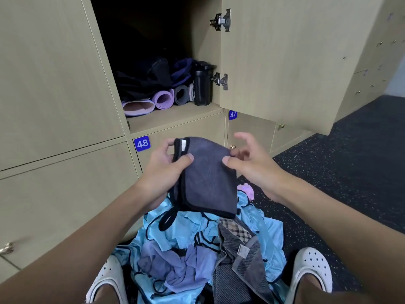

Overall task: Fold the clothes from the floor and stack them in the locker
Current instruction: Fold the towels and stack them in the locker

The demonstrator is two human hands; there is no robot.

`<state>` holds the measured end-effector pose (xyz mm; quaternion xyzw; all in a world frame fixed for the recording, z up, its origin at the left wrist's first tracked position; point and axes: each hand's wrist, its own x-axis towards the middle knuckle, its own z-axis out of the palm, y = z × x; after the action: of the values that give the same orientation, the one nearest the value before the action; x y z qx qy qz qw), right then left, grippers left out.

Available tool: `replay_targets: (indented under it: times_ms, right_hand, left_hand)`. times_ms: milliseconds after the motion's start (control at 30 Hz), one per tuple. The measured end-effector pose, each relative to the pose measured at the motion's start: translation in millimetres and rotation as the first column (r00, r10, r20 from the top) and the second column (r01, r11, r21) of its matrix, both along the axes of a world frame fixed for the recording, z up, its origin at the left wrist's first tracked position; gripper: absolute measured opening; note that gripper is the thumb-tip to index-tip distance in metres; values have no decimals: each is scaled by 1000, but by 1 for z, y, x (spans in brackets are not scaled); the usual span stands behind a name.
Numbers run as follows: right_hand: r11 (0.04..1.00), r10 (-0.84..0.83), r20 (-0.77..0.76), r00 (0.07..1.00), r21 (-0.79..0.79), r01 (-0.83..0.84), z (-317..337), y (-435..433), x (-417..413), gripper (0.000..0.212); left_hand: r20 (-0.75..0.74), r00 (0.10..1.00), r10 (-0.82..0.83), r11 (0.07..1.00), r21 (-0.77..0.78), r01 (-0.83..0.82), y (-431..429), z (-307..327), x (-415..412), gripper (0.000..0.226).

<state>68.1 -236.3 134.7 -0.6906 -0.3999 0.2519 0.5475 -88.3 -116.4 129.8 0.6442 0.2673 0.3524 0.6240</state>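
Currently folding: left hand [162,170] grips the grey towel [208,183], right hand [252,167] seemingly pinches its right edge, fingers blurred. Next, into the far locker [175,116].

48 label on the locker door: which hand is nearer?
Left. The left hand grips the grey towel at its left edge, just right of the 48 label. The right hand pinches the towel's right edge, farther right, across the towel.
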Motion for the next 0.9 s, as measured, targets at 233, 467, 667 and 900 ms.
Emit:
replay_targets:
  times_ms: [233,467,667,900]
  right_hand:
    - [994,82,-443,893,104,-39,-6,8,3,85]
    - [979,-28,-344,939,182,96,1,43,22,45]
    - [985,156,-311,938,119,-125,-3,82,38,48]
    - [990,125,-259,958,98,-102,-10,166,56,61]
  left_hand:
    - [77,995,62,956,-291,-37,9,7,-3,26]
    - [-55,998,25,957,-288,-40,19,3,15,61]
    - [-48,986,157,977,-141,-162,63,7,25,67]
    - [-211,936,281,957,-11,-290,120,7,39,45]
